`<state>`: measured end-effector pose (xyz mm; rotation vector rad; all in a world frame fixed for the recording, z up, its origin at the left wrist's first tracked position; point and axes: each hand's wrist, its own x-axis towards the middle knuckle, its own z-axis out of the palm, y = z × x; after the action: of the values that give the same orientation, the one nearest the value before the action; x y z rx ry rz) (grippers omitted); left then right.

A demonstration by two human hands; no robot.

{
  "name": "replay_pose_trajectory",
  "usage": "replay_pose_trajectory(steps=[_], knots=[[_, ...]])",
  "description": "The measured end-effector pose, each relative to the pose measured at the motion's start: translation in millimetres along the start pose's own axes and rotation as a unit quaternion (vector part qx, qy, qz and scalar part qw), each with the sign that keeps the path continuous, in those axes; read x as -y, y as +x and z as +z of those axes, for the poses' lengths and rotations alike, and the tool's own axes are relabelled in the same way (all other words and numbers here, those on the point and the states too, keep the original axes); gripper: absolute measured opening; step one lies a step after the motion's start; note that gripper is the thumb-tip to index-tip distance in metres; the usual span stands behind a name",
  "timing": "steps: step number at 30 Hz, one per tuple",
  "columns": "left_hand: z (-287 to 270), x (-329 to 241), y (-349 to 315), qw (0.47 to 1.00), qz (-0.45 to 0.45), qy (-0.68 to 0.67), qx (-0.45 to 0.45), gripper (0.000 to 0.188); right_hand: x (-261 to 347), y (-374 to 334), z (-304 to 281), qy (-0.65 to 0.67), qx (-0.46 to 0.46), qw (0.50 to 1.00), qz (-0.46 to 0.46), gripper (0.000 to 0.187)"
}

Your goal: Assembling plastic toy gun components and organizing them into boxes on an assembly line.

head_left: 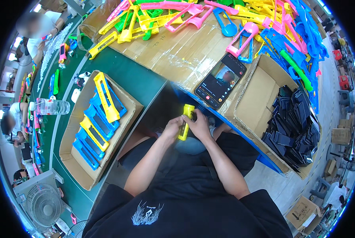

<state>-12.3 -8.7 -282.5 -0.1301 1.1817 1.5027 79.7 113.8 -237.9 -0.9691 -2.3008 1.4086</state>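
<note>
Over my lap, a long yellow plastic frame (189, 108) stands lengthwise between my two hands. My left hand (172, 129) is closed on its left side, fingertips near the middle. My right hand (200, 126) grips the right side, its thumb and fingers close to the upper half. A small dark patch shows beside the right fingers; whether it is a separate piece or a gap, I cannot tell. To the left, a cardboard tray (77, 174) contains a row of blue frames (95, 119) and yellow frames (105, 99). At the right, a cardboard box (252, 93) holds many thin black panels (290, 131).
A phone (221, 81) with a lit screen lies beside the box. Pink, yellow, blue and green plastic parts (161, 18) are heaped on the cardboard-covered surface ahead. On the green table (128, 75) stand a water bottle (52, 107) and a fan (44, 200). Other people sit far left.
</note>
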Motion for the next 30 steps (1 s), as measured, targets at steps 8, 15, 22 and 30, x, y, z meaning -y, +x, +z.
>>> replay_pose_trajectory(steps=[8, 15, 22, 30], knots=[[7.0, 9.1, 1.8, 0.977, 0.066, 0.164, -0.119, 0.025, -8.6, -1.5, 11.0, -0.027, 0.002, 1.000, 0.013, 0.035], [5.1, 7.2, -1.5, 0.970, 0.159, 0.178, -0.046, 0.028, -18.2, 1.2, 6.9, -0.038, -0.033, 0.998, -0.027, 0.031], [-0.1, -14.4, -3.0, 0.989, 0.136, -0.034, -0.043, 0.024, -28.3, 1.5, 8.9, 0.144, 0.185, 0.970, 0.065, 0.025], [4.7, -17.6, -9.3, 0.979, 0.117, 0.113, -0.125, 0.027, -28.5, -2.8, 9.4, 0.104, 0.186, 0.973, 0.088, 0.035]])
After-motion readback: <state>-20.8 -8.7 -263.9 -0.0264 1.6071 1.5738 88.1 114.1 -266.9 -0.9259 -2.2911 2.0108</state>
